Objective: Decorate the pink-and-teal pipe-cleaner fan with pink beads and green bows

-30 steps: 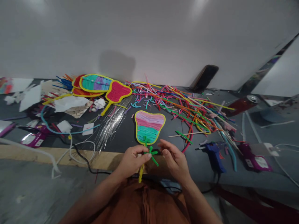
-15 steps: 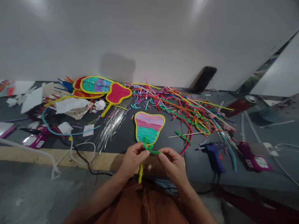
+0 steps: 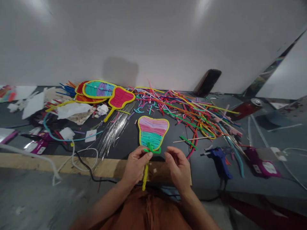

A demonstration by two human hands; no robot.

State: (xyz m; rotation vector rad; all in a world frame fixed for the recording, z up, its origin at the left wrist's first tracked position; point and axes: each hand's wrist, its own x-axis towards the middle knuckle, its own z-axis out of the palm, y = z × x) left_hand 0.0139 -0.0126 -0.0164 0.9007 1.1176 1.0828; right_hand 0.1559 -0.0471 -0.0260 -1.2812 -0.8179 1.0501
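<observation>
A flat pipe-cleaner piece [image 3: 153, 130] has a yellow rim and wrapped bands of lilac, pink and teal. Green pipe cleaner [image 3: 151, 149] is tied in a bow-like knot at its lower end. Below the knot a twisted yellow stem [image 3: 145, 177] hangs past the table edge. My left hand [image 3: 135, 164] is closed, pinching the piece at the knot between thumb and fingers. Just to the right, my right hand [image 3: 177, 166] is apart from the green end, its fingers loosely curled and holding nothing visible.
Loose pipe cleaners [image 3: 182, 110] are heaped behind. Finished pieces, including a red one [image 3: 122, 97], lie at back left near silver tinsel strands [image 3: 114, 127]. A blue glue gun [image 3: 220, 163], a can [image 3: 247, 108] and a leaning phone [image 3: 208, 82] are on the right.
My right hand has let go of the green pipe cleaner end and moved slightly right. The green end is now bent up beside the knot. My left hand keeps its pinch.
</observation>
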